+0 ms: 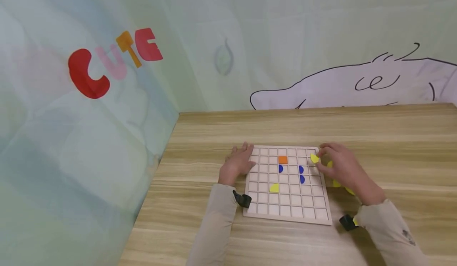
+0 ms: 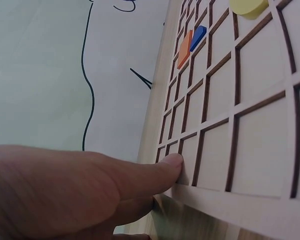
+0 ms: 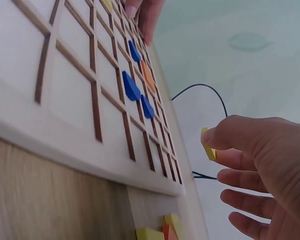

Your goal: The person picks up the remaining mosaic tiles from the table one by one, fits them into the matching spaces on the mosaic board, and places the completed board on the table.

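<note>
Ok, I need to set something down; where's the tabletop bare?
Bare wood-grain tabletop lies between the grid board and backdrop, left of the left hand, and in front of the board. Crowded: right of the board, where loose yellow pieces lie by the right hand.

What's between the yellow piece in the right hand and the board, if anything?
Nothing visible: the right hand holds the yellow piece over the far right corner of the board; blue pieces lie farther left.
</note>
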Action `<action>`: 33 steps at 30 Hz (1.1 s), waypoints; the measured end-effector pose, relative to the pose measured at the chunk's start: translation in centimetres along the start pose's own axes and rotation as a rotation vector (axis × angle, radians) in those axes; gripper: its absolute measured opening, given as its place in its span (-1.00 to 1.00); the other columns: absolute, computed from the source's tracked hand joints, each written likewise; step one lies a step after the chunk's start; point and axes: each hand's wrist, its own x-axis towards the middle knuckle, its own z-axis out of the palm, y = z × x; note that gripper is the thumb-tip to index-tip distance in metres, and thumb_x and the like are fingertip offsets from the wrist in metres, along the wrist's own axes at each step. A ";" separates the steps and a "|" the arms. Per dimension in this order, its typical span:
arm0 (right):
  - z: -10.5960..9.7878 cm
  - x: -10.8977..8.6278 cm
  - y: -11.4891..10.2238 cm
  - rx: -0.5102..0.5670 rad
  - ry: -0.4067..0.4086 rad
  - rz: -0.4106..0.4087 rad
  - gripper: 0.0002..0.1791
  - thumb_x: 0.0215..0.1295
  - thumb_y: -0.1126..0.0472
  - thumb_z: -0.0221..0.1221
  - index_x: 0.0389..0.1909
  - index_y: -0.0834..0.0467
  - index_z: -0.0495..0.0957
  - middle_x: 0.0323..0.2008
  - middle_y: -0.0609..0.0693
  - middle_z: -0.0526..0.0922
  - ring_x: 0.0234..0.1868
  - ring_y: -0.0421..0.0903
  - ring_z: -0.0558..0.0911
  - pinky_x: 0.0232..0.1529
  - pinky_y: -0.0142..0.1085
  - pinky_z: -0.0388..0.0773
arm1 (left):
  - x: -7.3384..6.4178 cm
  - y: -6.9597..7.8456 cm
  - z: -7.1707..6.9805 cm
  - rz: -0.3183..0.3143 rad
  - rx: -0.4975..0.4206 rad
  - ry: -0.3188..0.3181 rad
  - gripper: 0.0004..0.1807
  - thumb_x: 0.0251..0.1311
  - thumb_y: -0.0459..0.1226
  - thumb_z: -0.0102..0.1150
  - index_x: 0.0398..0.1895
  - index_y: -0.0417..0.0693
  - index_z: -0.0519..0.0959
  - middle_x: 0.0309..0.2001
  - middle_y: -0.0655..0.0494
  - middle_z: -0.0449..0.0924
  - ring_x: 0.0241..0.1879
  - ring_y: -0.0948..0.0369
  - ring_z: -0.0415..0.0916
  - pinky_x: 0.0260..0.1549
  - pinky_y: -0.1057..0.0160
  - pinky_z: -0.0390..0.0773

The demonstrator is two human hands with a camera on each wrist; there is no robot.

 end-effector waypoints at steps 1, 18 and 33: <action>0.1 0.0 -0.2 0.002 0.000 -0.008 -0.77 0.15 0.20 0.25 -0.24 0.28 0.59 0.12 0.32 0.50 0.18 0.33 0.39 0.19 0.23 0.30 | 0.0 0.0 0.0 -0.001 -0.001 0.000 -0.32 0.42 -0.13 -0.09 0.53 0.06 -0.05 0.55 0.04 -0.23 0.50 -0.16 -0.32 0.37 -0.31 -0.08; 1.4 0.3 -3.1 0.010 -0.026 -0.074 -0.79 0.11 0.17 0.32 -0.27 0.18 0.61 0.12 0.23 0.54 0.17 0.26 0.44 0.15 0.22 0.35 | 0.0 0.1 0.0 -0.005 0.008 0.008 -0.32 0.41 -0.14 -0.07 0.53 0.05 -0.03 0.55 0.02 -0.20 0.50 -0.18 -0.31 0.36 -0.32 -0.05; 2.8 -0.2 -4.9 -0.015 -0.040 -0.143 -0.79 0.08 0.15 0.37 -0.29 0.12 0.60 0.09 0.17 0.56 0.13 0.19 0.51 0.14 0.14 0.44 | 0.0 0.2 0.0 -0.005 0.010 0.001 -0.31 0.41 -0.14 -0.06 0.53 0.04 -0.03 0.55 0.03 -0.20 0.50 -0.18 -0.30 0.35 -0.34 -0.04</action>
